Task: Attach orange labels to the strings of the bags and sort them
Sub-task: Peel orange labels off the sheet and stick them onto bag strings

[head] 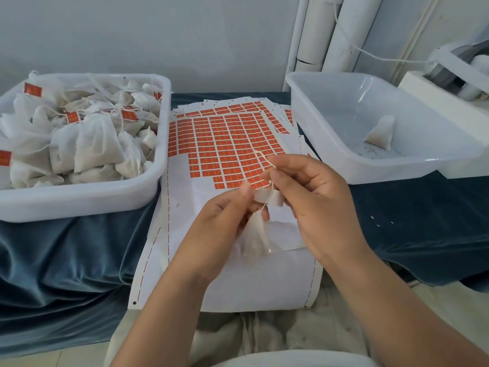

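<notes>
At your far left stands a white plastic tub (79, 205), full of white filter bags (92, 144). Several of them already carry an orange label (72, 117) on the string. The tub rests on a blue velvet cloth (66, 260), which covers the table and hangs down in folds.

In the middle, in front of you, lies the label sheet (225, 144). Its upper part is covered with rows of orange stickers, and its lower part is bare white backing that curves over the table edge.

Your two hands are close together above this sheet. Your left hand (222, 221) has its fingers curled around the neck of one small bag (255, 235), which hangs below the fingers. Your right hand (315, 200) pinches the thin string (265, 160) of this bag between thumb and forefinger, and the free end of the string stands up over the stickers. Between the two hands there is a small pale tab (267, 198) on the string. I cannot tell if it is a label seen from the back.

To the right stands a second white tub (397, 168). It holds a single bag (381, 132) near the far corner. Behind it white pipes (315, 30) stand against the wall, and a white machine (449, 83) is at the edge.
</notes>
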Available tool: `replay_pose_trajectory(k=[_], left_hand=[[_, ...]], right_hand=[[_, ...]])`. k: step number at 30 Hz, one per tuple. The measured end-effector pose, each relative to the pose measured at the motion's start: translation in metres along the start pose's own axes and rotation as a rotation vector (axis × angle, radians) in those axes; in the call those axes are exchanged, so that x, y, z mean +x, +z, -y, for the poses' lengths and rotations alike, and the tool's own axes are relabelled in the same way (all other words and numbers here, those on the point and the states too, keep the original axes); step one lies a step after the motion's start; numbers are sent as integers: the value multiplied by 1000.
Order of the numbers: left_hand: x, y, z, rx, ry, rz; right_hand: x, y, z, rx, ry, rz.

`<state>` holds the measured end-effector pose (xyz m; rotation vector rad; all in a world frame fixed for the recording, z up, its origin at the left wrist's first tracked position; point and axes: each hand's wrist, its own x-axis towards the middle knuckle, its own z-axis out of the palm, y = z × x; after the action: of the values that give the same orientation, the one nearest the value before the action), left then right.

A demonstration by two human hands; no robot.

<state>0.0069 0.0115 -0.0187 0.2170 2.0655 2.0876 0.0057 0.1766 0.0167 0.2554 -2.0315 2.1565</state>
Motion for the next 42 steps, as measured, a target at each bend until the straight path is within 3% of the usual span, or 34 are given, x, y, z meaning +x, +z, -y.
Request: replay_pose_trajectory(k=[4,12,22,26,30,34,42], left_hand=[[2,-1,0,-112,-134,7],[2,-1,0,-250,-87,37],[-5,6,-9,-104,29,-122],[-6,9,-11,-76,78,-216],[-7,10,-11,-31,171,-257],[-7,10,-10,-7,201,-254],[-5,11,-9,-64,80,-297]], right_hand=[[-1,1,-2,-87,-32,-20],[0,3,1,-163,-80,30],[2,0,3,-105,-82,56],[8,-2,1,-88,29,94],[12,0,-2,-301,139,129],[6,-4,-9,-450,37,252],[13,-15,-11,-594,-91,310]])
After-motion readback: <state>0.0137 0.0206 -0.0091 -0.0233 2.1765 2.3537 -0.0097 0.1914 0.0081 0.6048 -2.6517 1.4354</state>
